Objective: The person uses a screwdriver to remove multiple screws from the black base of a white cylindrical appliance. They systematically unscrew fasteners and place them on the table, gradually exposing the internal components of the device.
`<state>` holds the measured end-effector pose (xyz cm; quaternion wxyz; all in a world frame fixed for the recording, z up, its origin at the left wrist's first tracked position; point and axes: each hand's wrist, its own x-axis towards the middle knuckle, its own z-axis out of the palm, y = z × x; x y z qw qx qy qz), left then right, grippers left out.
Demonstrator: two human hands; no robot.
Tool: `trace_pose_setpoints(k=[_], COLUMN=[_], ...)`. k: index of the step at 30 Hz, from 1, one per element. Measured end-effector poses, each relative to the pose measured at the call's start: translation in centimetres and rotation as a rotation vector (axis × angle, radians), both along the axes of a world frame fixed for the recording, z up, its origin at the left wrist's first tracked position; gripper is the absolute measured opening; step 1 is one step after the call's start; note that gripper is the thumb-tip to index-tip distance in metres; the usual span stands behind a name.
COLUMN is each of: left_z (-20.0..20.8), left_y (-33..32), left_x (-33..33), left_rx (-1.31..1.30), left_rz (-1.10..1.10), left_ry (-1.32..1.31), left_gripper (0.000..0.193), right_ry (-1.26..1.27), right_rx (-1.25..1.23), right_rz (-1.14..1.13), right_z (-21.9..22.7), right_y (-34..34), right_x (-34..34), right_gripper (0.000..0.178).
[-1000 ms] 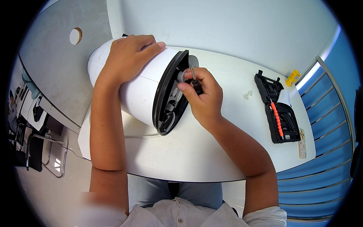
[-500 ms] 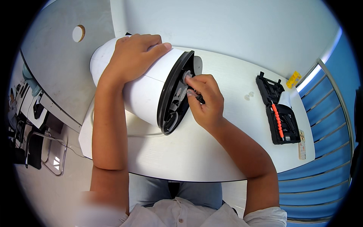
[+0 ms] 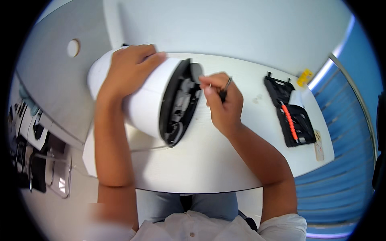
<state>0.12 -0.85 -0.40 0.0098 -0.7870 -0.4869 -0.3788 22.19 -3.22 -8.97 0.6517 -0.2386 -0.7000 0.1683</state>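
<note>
A rounded white appliance lies on its side on the table, its black-rimmed open base turned to the right. Grey and black parts show inside the base. My left hand grips the housing from above, fingers bent over its far side and thumb toward the base. Just right of the base, my right hand is closed round what looks like a small screwdriver with a black grip and thin metal shaft. A tiny bright bit shows between thumb and forefinger, too blurred to name. A round grey disc stands out at the base's upper edge.
On the right, a black tool case lies unfolded with an orange flexible shaft in it. Beside it are a pale remote control and a yellow object. Small clear pieces lie mid-table. A metal railing borders the right.
My right hand has drawn back from the base's inside, and the metal shaft now shows above its fingers. My left hand stays on the housing. The whole view has shifted slightly.
</note>
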Motion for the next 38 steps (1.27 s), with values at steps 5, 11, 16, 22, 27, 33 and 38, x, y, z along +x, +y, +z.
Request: trace_pose_setpoints(k=[5, 11, 16, 22, 27, 33, 38], left_z=[0.3, 0.5, 0.2, 0.4, 0.0, 0.6, 0.3], left_y=[-0.4, -0.1, 0.0, -0.3, -0.3, -0.5, -0.3], left_x=[-0.1, 0.4, 0.1, -0.3, 0.2, 0.1, 0.2], left_rx=[0.02, -0.044, -0.033, -0.027, -0.003, -0.078, -0.091], left_rz=[0.005, 0.025, 0.005, -0.016, 0.005, 0.056, 0.062], left_ry=[-0.037, -0.041, -0.063, -0.051, -0.012, 0.006, -0.024], left_gripper=[0.038, 0.038, 0.039, 0.037, 0.039, 0.043, 0.045], right_ry=[-0.041, -0.489, -0.711, -0.743, -0.542, -0.184, -0.166], right_rx=[-0.424, -0.798, -0.675, -0.606, -0.611, -0.751, -0.977], right_rz=[-0.345, -0.607, -0.752, -0.769, -0.569, 0.128, 0.54], right_z=[4.9, -4.2, -6.2, -7.5, -5.6, -3.5, -2.8], right_y=[3.5, 5.8, 6.8, 6.9, 4.9, 0.6, -3.0], right_x=[10.1, 21.5, 21.7, 20.9, 17.1, 7.7, 1.8], right_gripper=[0.016, 0.015, 0.024, 0.023, 0.02, 0.015, 0.025])
